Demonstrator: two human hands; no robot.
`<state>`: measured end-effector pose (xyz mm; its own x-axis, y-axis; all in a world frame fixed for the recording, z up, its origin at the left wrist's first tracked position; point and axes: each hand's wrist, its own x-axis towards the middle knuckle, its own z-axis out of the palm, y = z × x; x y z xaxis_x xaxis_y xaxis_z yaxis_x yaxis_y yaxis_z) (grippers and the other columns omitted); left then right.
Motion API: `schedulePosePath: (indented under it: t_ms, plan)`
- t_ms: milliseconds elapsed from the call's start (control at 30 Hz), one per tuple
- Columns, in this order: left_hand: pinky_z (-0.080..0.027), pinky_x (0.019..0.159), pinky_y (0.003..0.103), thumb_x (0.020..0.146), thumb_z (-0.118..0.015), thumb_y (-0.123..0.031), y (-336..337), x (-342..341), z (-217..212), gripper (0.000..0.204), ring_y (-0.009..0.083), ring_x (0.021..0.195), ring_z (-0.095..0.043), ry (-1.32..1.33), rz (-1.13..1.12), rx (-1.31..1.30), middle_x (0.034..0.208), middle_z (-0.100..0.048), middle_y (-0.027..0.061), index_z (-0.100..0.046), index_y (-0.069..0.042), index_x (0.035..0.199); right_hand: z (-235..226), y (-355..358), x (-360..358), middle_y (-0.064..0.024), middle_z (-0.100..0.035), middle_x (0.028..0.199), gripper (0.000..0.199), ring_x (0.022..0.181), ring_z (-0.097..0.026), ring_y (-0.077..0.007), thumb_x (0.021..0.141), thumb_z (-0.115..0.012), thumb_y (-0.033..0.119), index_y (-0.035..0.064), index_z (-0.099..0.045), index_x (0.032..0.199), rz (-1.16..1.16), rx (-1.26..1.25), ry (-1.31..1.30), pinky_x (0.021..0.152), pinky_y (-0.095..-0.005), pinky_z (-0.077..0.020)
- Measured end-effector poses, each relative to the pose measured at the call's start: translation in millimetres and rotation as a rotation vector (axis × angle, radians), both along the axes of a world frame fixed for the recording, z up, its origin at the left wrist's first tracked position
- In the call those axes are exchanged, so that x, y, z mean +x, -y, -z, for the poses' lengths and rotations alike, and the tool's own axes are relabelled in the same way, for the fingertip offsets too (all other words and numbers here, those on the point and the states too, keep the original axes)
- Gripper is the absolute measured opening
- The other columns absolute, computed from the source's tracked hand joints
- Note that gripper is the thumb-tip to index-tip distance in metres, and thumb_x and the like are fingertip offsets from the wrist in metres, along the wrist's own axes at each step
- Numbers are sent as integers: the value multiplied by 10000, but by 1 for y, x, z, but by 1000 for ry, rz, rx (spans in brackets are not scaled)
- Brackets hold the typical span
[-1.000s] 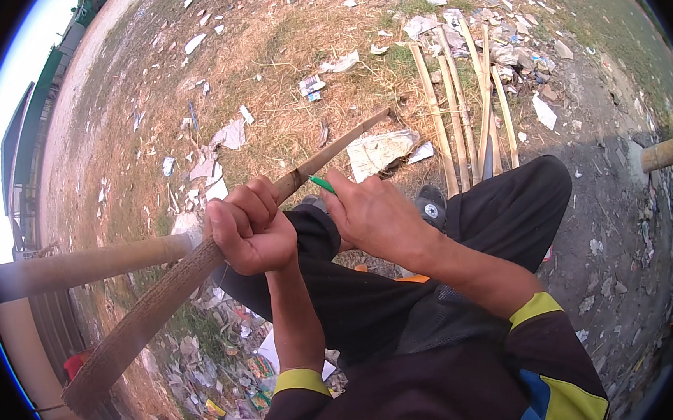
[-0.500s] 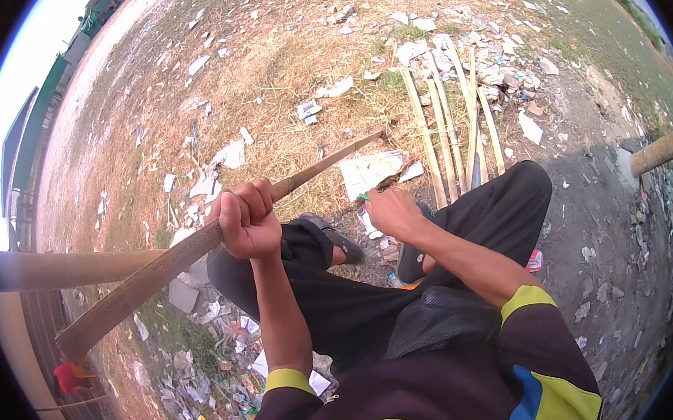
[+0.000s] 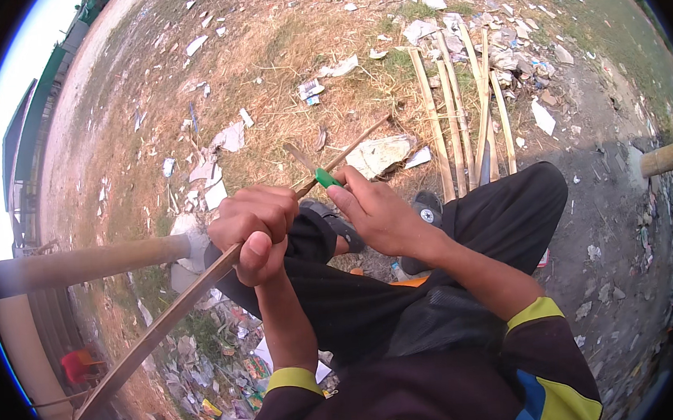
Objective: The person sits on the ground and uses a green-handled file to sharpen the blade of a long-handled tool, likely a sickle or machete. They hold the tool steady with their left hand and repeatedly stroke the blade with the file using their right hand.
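Observation:
My left hand (image 3: pixel 256 230) is closed around a long brown strip of wood or bamboo (image 3: pixel 154 332). The strip slants from the lower left up to a thin far end beyond my hands. In my right hand (image 3: pixel 376 211) is a knife with a green handle (image 3: pixel 326 178), my fingers closed on the handle. Its short blade points up and to the left and crosses the strip just past my left fist. Whether the edge bites into the strip I cannot tell.
Several pale split strips (image 3: pixel 455 116) lie fanned on the ground ahead to the right. A thick round pole (image 3: pixel 83 265) stands out at the left, another (image 3: pixel 665 160) at the right. Paper scraps and litter (image 3: pixel 242 365) cover the ground. A red chair (image 3: pixel 78 367) is at far left.
My right hand has moved left and up beside my left fist, bringing the knife against the strip. The strip has turned, its narrower edge now showing.

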<state>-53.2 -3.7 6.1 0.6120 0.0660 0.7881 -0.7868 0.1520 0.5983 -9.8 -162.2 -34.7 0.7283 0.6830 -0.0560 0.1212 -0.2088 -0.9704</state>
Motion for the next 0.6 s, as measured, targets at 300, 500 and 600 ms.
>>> schedulePosePath:
  t_ms: [300, 500, 600]
  plan:
    - [-187, 330, 277, 846, -487, -120, -5, -1, 4, 376, 115, 314, -208, -11, 11, -4, 404, -263, -8, -288, -77, 530, 18, -4, -2, -258, -525, 616, 371, 628, -533, -459, 989, -368, 326, -8, -499, 892, 0, -74, 180, 583, -494, -391]
    - [-192, 320, 258, 877, -468, -137, 3, -2, 1, 404, 87, 305, -195, 12, -14, 32, 396, -243, -28, -245, -119, 540, 48, 4, 4, -264, -521, 618, 342, 645, -546, -454, 980, -399, 284, -10, -515, 850, 101, -134, 150, 582, -497, -393]
    - [-175, 324, 274, 858, -473, -113, -3, -7, 3, 382, 104, 315, -200, -14, 14, -13, 405, -257, -15, -270, -89, 535, 40, 2, -2, -261, -520, 618, 328, 649, -549, -448, 980, -392, 275, -7, -525, 877, 55, -107, 196, 572, -501, -395]
